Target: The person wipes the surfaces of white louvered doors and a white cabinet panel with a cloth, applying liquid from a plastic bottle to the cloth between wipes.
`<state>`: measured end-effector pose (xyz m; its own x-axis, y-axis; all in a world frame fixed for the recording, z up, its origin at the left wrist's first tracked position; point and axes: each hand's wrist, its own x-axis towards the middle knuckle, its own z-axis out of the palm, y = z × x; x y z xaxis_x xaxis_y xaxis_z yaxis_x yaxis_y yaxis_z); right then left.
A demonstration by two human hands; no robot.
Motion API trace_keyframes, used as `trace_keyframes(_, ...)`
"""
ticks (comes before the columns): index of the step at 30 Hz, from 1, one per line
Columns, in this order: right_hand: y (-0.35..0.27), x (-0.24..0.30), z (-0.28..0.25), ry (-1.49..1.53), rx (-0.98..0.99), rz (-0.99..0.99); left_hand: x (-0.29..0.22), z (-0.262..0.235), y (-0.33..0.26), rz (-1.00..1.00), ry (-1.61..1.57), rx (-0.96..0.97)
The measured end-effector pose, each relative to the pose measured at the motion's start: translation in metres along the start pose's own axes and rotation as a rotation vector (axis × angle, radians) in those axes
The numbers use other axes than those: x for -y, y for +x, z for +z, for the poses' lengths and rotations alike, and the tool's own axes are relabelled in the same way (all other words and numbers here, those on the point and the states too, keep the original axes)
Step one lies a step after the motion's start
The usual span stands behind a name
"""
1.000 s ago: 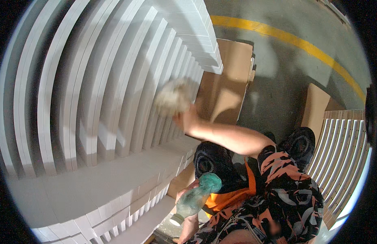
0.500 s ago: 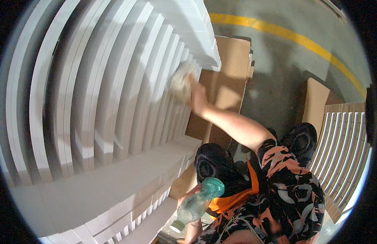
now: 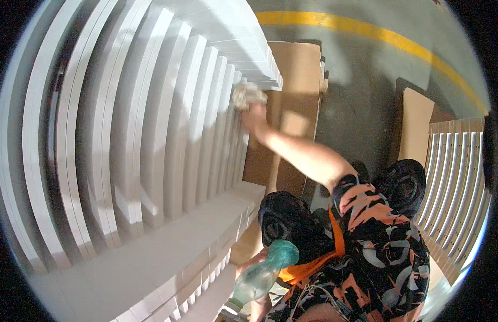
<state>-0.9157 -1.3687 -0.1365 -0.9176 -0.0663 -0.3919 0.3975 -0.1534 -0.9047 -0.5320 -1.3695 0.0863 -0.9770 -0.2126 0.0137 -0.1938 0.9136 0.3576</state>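
The right hand (image 3: 254, 115) was closed around a crumpled pale cloth (image 3: 248, 95), pressed against the far end of the white slatted panel (image 3: 152, 134). Soft and light, it looked best bunched in the palm. Below the panel, the left hand (image 3: 248, 264) gripped a slick-looking green spray bottle (image 3: 262, 271) round its body.

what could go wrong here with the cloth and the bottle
1. The right hand presses a crumpled pale cloth at the far end of the white slatted panels, arm stretched out; the cloth might snag on a slat edge or slip free.
2. The left hand holds the translucent green plastic bottle tilted, low and out of the person's focus; it could drip or drop.
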Motion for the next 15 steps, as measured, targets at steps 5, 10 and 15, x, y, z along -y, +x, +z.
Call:
trace_keyframes(5, -0.009, -0.032, 0.003, -0.422, -0.06, -0.317, 0.0, 0.011, -0.002, -0.128, -0.389, -0.153)
trace_keyframes(10, -0.135, -0.032, 0.002, 0.064, 0.298, -0.195, 0.018, 0.019, -0.019, -0.166, -0.385, -0.245)
trace_keyframes(15, 0.01, 0.027, -0.022, -0.136, -0.247, -0.39, 0.027, 0.017, -0.024, 0.022, 0.051, -0.058)
